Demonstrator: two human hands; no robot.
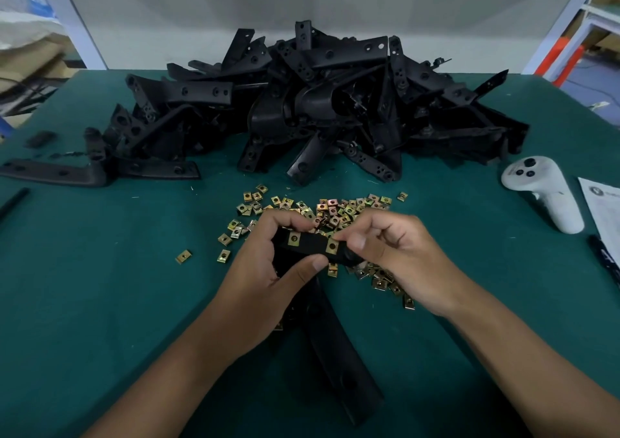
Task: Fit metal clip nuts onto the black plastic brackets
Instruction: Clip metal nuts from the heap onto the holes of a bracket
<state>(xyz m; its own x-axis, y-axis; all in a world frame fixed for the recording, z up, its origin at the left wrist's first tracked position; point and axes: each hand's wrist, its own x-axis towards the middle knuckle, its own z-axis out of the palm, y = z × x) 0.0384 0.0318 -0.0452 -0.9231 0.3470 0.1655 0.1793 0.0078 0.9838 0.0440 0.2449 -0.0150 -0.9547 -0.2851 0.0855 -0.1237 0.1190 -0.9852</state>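
Observation:
I hold a black plastic bracket (312, 246) over the green table (100, 270), its long leg (335, 353) reaching back toward me. My left hand (268, 263) grips its upper end, thumb under the bar and fingers curled over the top. Two brass-coloured clip nuts sit on the bar, one at the left (294, 238) and one at the right (332, 245). My right hand (389, 253) pinches the right clip nut and the bar's end with thumb and forefinger. Loose clip nuts (335, 208) lie scattered just beyond and under my hands.
A big heap of black brackets (318, 102) fills the far half of the table. A single bracket (60, 171) lies at the left. A white handheld controller (543, 192), a paper sheet (604, 213) and a black pen (604, 256) sit at the right.

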